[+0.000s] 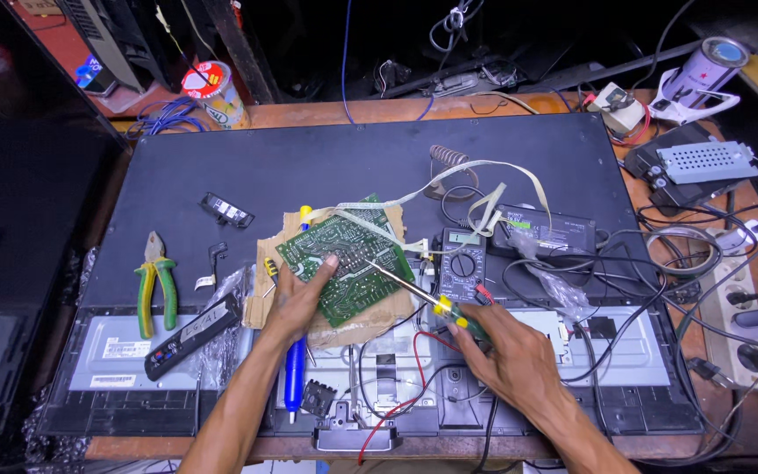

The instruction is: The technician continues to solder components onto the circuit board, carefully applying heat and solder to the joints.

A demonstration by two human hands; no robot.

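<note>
A green circuit board (348, 263) lies on a piece of brown cardboard (370, 312) in the middle of a dark flat panel. My left hand (296, 298) presses on the board's near left edge, fingers spread on it. My right hand (506, 351) grips a soldering iron (418, 294) with a yellow and green handle. Its thin metal tip points up-left and touches the board's surface. A black multimeter (461, 263) sits just right of the board, with red and black leads trailing toward me.
Green-handled pliers (155, 281) and a black remote (193, 336) lie at the left. A blue tool (295, 373) rests below my left wrist. A black power adapter (544, 230), tangled cables, a power strip (743, 329) and a spray can (708, 66) crowd the right side.
</note>
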